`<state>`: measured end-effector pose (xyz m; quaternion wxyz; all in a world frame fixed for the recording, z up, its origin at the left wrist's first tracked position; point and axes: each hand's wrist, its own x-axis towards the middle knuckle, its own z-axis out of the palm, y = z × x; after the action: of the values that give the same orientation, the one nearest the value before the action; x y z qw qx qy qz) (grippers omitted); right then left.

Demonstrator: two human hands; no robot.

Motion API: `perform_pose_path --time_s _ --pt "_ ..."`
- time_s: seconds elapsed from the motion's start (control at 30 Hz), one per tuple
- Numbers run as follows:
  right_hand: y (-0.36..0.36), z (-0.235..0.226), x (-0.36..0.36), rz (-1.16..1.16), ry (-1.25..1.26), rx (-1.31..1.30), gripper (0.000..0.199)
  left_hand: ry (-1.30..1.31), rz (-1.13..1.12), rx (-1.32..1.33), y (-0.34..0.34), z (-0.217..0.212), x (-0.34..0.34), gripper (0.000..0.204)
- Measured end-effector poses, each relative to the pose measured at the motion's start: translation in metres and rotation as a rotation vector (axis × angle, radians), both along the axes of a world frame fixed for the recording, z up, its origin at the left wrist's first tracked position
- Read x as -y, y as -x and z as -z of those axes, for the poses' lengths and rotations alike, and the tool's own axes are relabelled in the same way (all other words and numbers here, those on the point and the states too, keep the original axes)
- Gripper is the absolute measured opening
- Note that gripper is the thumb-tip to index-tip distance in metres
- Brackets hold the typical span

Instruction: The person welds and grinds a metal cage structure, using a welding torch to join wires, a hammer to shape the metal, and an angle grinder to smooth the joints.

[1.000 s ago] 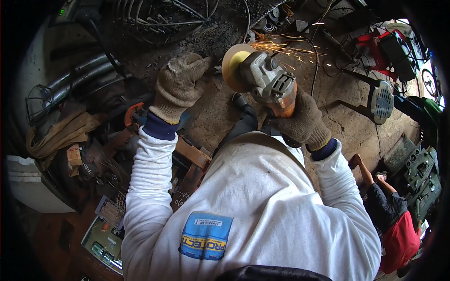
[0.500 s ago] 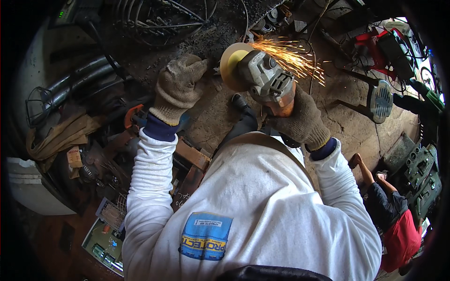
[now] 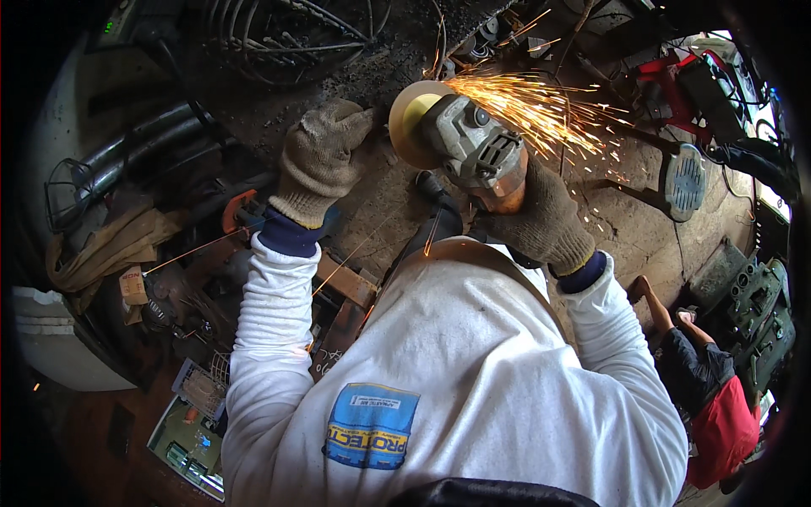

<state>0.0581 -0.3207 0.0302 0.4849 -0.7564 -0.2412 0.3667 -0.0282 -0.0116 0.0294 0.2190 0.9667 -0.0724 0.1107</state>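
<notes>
**Orange sparks [image 3: 532, 106] stream off a silver-headed angle grinder with an orange-brown body [image 3: 481, 144], held in a brown-knit-gloved right hand [image 3: 549, 221]**

In the head view, the grinder sits just above the middle, its round, pale yellow disc [image 3: 408, 125] facing left. The right hand is closed around the orange-brown body, the fingers wrapped and mostly hidden beneath it. The sparks leave the disc's upper edge and fan out to the right, over the brown, cracked floor [image 3: 625, 215].

The left hand, in a matching brown knit glove [image 3: 323, 160], is raised just to the left of the disc and apart from it. Its fingers are curled in; whether they grip anything cannot be told.

Both arms wear the sleeves of a white long-sleeved shirt [image 3: 481, 363], with dark blue cuffs [image 3: 287, 232] at the wrists. Beyond the right hand stands a grey stool with a slotted top [image 3: 685, 182]. At lower right is another person in a red top [image 3: 725, 435], beside a grey-green metal machine [image 3: 760, 321]. A frame of bent metal rods [image 3: 296, 49] lies at upper left.
</notes>
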Motion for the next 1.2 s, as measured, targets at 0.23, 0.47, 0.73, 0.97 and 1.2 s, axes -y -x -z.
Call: perform_pose_path --time_s 0.23,0.47,0.73,0.97,1.2 --pt "-0.001 -0.002 -0.001 0.036 0.012 0.007 0.081 -0.037 0.001 -0.050 0.000 -0.002 -0.001 0.033" --pt "-0.005 -0.019 -0.013 0.065 0.164 -0.011 0.080 -0.037 0.030 0.009 0.002 0.000 -0.005 0.034" --pt "0.003 -0.002 0.004 0.021 0.060 -0.001 0.075 0.080 0.011 -0.073 0.003 0.001 -0.008 0.048" --pt "0.000 -0.007 0.000 -0.031 0.103 -0.070 0.079 0.064 0.013 -0.065 0.003 0.001 -0.010 0.046" --pt "0.003 -0.002 -0.005 0.012 0.017 -0.006 0.083 0.064 0.012 -0.055 0.000 -0.005 -0.007 0.041"
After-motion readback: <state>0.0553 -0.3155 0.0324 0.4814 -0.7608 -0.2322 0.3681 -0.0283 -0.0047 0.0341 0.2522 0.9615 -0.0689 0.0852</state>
